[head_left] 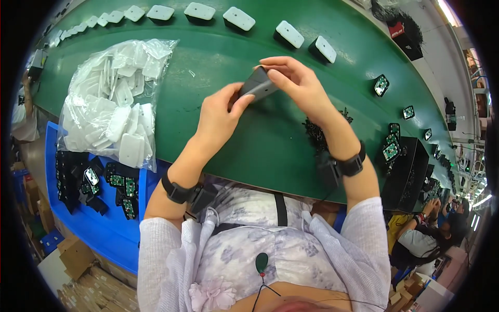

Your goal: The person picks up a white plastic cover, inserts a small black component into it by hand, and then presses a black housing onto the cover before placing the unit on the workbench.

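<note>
Above the green table I hold a small black plastic housing (258,86) between both hands, tilted, with a small hole in its near side. My left hand (221,111) pinches its left end between thumb and fingers. At its right end, my right hand (298,86) grips with the thumb on the near side and the fingers curled over the far edge. Whether anything sits inside the housing is hidden. Beneath my right forearm lies a pile of small black parts (316,134). Black bands with attached units are strapped around both my forearms.
A clear bag of white plates (122,99) lies at left, partly over a blue bin (93,229) holding black housings with green circuit boards. White-topped black housings (239,18) line the far edge. Circuit-board housings (391,148) and a black box (403,177) stand right; another person (423,236) works beyond.
</note>
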`<state>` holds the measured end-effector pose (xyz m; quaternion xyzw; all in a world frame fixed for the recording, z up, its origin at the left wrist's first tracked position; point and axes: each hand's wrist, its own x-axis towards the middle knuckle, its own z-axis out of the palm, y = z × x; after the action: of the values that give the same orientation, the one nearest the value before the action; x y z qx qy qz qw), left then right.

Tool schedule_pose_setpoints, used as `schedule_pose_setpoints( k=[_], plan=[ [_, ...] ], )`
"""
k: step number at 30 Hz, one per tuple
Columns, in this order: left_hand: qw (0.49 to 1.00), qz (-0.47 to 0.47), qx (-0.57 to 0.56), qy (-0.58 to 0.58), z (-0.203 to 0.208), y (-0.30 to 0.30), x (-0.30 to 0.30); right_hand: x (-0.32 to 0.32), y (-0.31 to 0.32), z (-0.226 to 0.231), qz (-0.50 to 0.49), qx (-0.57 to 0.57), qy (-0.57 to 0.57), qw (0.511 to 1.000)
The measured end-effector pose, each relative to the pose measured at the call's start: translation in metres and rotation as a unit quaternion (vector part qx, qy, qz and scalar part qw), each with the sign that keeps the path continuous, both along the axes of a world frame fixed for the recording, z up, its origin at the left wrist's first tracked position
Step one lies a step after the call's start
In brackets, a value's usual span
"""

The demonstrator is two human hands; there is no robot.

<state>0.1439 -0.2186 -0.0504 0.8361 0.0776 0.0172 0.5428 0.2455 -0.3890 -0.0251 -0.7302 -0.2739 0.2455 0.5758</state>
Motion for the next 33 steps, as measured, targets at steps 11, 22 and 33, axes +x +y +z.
schedule_pose_setpoints(
  k=[11,22,33],
  plan=[
    [0.946,0.0,-0.324,-0.029,0.01,-0.022,-0.033,-0.062,0.0,0.013,-0.099,0.163,0.085,0.978],
    [0.988,-0.01,-0.014,-0.152,0.044,0.019,-0.036,-0.054,-0.009,0.034,-0.167,0.132,-0.066,0.975],
    [0.721,0.11,0.669,0.144,0.014,0.214,-0.044,0.08,-0.142,0.012,-0.241,-0.08,-0.189,0.949]
  ],
)
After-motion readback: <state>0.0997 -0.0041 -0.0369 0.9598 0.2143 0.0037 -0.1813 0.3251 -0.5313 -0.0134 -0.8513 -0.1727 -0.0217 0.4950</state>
